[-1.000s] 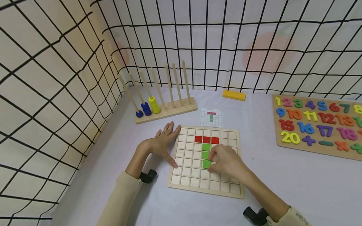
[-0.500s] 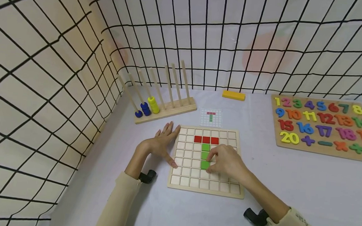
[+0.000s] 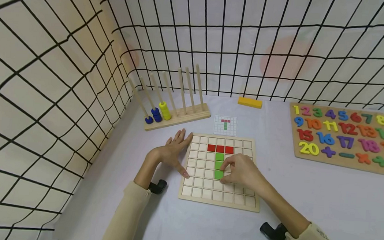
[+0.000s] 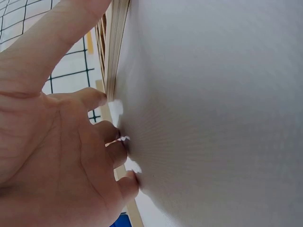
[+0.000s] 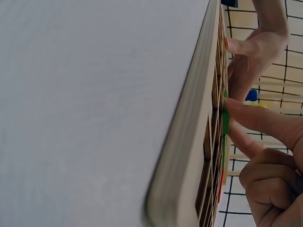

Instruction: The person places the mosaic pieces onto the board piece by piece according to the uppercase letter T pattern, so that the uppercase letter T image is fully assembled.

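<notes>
A wooden grid board (image 3: 203,200) lies on the white table. Three red square tiles (image 3: 220,149) form a row near its top, and green tiles run down in a column below the middle one. My right hand (image 3: 243,171) pinches the lowest green tile (image 3: 218,175) between thumb and index finger at its right side; the other fingers are curled in the right wrist view. My left hand (image 3: 170,154) rests spread at the board's left edge, its thumb on the corner area of the grid and its fingertips on the table, as the left wrist view shows.
Behind the board lies a printed card (image 3: 225,126) with a red and green T pattern. A peg abacus (image 3: 179,116) with blue and yellow beads stands at back left, a yellow block (image 3: 250,102) at the back, a number puzzle (image 3: 349,135) at right. Black netting (image 3: 239,46) encloses the table.
The lowest green tile has shifted slightly left, into line with the green tiles above it, with my right fingers still at it. My left hand has stayed in place.
</notes>
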The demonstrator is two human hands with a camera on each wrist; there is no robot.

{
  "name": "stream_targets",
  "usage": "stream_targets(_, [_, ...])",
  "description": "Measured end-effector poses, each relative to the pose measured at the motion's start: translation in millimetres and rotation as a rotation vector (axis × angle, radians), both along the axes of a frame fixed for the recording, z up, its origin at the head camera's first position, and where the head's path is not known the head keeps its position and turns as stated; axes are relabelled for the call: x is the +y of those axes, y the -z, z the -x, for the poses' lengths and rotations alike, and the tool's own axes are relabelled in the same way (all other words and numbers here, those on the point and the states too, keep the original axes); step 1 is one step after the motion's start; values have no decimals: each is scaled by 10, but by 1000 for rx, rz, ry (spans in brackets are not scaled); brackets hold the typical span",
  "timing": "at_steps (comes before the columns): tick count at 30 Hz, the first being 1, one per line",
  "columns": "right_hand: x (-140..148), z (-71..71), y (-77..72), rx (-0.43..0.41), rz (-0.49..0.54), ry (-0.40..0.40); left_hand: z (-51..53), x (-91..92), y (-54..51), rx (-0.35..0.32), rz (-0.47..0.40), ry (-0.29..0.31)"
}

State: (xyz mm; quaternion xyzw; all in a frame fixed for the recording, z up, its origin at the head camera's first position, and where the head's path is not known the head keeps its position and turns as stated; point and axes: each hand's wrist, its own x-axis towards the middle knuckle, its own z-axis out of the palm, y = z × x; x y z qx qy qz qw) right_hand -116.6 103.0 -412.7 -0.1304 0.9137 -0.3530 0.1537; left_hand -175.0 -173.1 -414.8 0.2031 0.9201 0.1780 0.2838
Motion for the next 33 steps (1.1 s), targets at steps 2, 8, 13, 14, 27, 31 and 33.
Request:
stream_targets(2, [12, 8, 13, -10, 15, 0, 0, 0, -3, -2, 0, 1])
stream_targets(8, [12, 20, 30, -29, 51, 9, -1, -13, -7, -8, 3, -3])
stream_targets(13, [-16, 33, 34, -32, 63, 6, -8, -22, -8, 0, 13, -3])
stream_targets(14, [-20, 36, 33, -34, 64, 5, -11, -24, -7, 0, 13, -3])
stream_targets(27, [138, 92, 65, -70, 122, -63, 8, -20, -5, -12, -49, -19])
stream_targets(31, [284, 128, 7, -101, 160, -60, 18, -64, -26, -11, -113, -63])
stream_targets(33, [376, 154, -44, -98, 160, -39, 20, -87, -49, 5, -168, -97])
